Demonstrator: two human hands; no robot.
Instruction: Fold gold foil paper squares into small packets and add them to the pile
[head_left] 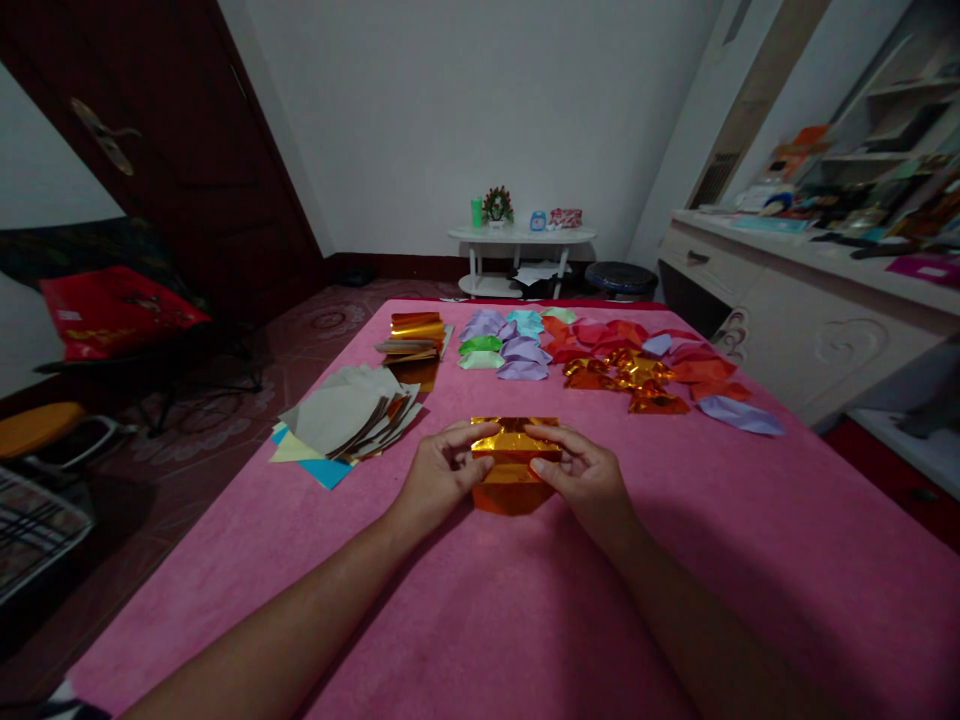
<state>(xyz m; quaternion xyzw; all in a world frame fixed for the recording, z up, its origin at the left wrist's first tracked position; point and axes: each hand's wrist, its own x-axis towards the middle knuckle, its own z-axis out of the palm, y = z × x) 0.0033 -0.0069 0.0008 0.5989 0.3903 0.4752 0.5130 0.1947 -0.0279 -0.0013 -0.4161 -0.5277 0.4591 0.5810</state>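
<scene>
A sheet of shiny gold foil paper (516,468), creased across its width, is held up just over the pink tablecloth (420,620). On its left edge my left hand (446,468) pinches it between thumb and fingers. My right hand (589,472) grips the right edge the same way, its thumb on the front. Ahead and to the left lies a fanned stack of greyish paper sheets (341,412), with blue and yellow sheets showing underneath. Behind that stack is a pile of gold foil sheets (417,328). The fingertips behind the foil are partly hidden.
Folded paper pieces in purple (523,358), green (481,345), red (611,335) and gold (643,370) cover the table's far side. A white side table (517,236) stands by the wall. Right of the table is a pale cabinet (795,300); a red bag (120,310) rests on a chair at left.
</scene>
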